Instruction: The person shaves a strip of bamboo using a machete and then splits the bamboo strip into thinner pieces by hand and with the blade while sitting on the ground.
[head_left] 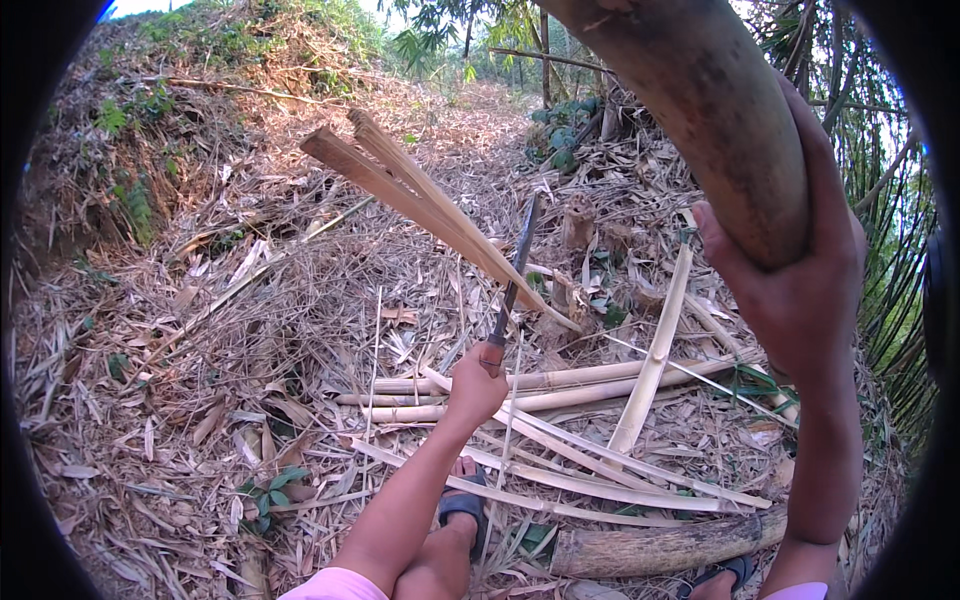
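My left hand (pixel 481 378) is closed round the handle of a long, dark-bladed machete (pixel 519 250), which points up and away from me. The blade crosses a split piece of bamboo (pixel 420 205), whose far-left end is parted into two prongs; whether the blade sits in the split or only passes in front, I cannot tell. At the upper right, my right hand (pixel 800 270) wraps round the lower end of a thick bamboo pole (pixel 710 110). The pole slants up to the left and leaves the picture at the top.
Several split bamboo strips (pixel 590 484) and thin poles (pixel 600 395) lie crossed before my sandalled feet (pixel 463 505). A thick bamboo section (pixel 660 545) lies between my feet. Cut stumps (pixel 578 222) stand ahead, a leafy bank (pixel 150 150) rises at left, and bamboo stems (pixel 910 270) crowd the right.
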